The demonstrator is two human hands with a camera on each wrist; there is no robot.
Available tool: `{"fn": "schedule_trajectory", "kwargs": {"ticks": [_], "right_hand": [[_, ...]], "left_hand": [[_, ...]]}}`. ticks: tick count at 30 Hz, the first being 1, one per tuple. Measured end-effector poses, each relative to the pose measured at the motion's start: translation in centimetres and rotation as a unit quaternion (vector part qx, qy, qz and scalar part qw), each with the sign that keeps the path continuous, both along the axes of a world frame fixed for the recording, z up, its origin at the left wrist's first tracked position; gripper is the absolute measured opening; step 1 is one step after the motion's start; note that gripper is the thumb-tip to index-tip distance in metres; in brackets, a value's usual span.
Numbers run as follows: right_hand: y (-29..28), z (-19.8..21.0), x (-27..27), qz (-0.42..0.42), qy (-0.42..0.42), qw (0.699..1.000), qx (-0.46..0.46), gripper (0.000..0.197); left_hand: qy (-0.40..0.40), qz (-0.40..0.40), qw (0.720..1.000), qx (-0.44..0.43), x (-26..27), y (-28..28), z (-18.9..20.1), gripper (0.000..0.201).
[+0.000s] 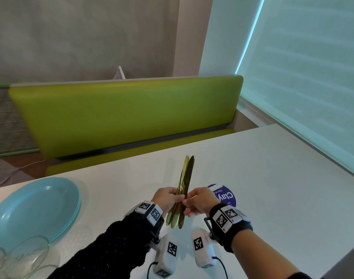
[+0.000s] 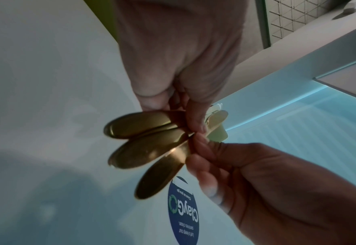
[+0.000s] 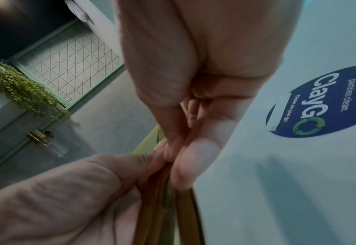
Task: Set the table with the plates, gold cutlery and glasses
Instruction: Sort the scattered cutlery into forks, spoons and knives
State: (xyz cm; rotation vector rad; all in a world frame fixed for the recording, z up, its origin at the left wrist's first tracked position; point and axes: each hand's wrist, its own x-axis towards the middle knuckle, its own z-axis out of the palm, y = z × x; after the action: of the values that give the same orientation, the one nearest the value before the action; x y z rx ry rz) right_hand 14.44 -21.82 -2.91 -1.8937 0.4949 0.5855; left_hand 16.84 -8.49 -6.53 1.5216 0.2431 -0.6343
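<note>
A bundle of gold cutlery (image 1: 183, 186) stands nearly upright above the white table (image 1: 262, 178), handles down. My left hand (image 1: 167, 199) grips the bundle around its middle. My right hand (image 1: 196, 200) pinches one piece of the bundle with thumb and forefinger. In the left wrist view three rounded gold handle ends (image 2: 143, 149) fan out below my left hand (image 2: 181, 66), with my right hand (image 2: 246, 174) pinching beside them. The right wrist view shows the gold cutlery (image 3: 168, 207) between both hands. Stacked light blue plates (image 1: 33, 210) lie at the left, clear glasses (image 1: 25, 256) in front of them.
A round blue sticker (image 1: 226, 196) lies on the table just right of my hands. A green padded bench (image 1: 127, 113) runs along the table's far side. A window blind (image 1: 303, 67) fills the right. The table's right half holds nothing but the sticker.
</note>
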Motion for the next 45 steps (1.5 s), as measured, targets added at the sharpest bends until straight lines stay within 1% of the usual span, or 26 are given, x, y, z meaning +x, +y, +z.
{"fn": "schedule_trajectory", "kwargs": {"ticks": [5,9,12,15,19,23,26,28,30,32,34,36,41,45], "right_hand": [[-0.2,0.0,0.1,0.005,-0.009,1.0,0.001,0.005],[-0.2,0.0,0.0,0.004,-0.02,1.0,0.001,0.003],[0.0,0.0,-0.1,-0.011,-0.018,0.999,0.024,0.012],[0.1,0.1,0.0,-0.019,-0.021,0.999,0.037,0.008],[0.0,0.2,0.1,-0.036,-0.025,0.998,0.045,0.006],[0.1,0.5,0.2,-0.062,-0.022,0.997,0.048,0.009],[0.4,0.5,0.2,-0.071,-0.02,0.995,0.06,0.006],[0.5,0.5,0.1,-0.075,-0.021,0.995,0.07,0.005],[0.6,0.5,0.1,-0.08,-0.022,0.994,0.074,0.007],[0.7,0.6,0.1,-0.078,-0.017,0.995,0.06,0.011],[1.0,0.8,0.0,-0.072,-0.008,0.997,0.03,0.014],[1.3,0.9,-0.1,-0.07,0.003,0.998,0.008,0.015],[2.4,0.9,-1.1,-0.041,0.026,0.998,-0.029,0.018],[3.3,1.6,-3.7,-0.067,0.0,0.997,0.029,0.013]], "left_hand": [[-0.007,0.013,1.0,-0.005,0.3,-0.1,-0.4,0.011],[-0.003,0.018,0.999,-0.029,0.4,-0.3,-0.3,0.013],[0.005,0.011,0.998,-0.062,0.5,-0.3,-0.1,0.017],[0.004,0.005,0.998,-0.067,0.5,-0.3,0.1,0.022],[0.015,0.004,0.996,-0.087,0.4,-0.2,0.4,0.021],[0.017,0.003,0.997,-0.069,0.4,-0.4,0.5,0.02],[0.016,0.004,0.998,-0.058,0.5,-0.3,0.4,0.021],[0.014,0.018,0.998,-0.052,0.5,-0.3,0.4,0.02],[0.016,0.027,0.998,-0.051,0.4,-0.4,0.5,0.018],[0.012,0.028,0.999,-0.038,0.2,-0.6,0.3,0.011],[0.008,0.028,0.999,-0.019,-0.1,-0.6,0.1,0.008],[0.005,0.026,1.0,-0.013,-0.5,-0.7,-0.1,0.009],[0.002,0.0,1.0,-0.003,-2.0,-0.2,0.6,0.025],[0.009,-0.021,1.0,-0.009,-3.9,1.4,1.0,0.022]]}}
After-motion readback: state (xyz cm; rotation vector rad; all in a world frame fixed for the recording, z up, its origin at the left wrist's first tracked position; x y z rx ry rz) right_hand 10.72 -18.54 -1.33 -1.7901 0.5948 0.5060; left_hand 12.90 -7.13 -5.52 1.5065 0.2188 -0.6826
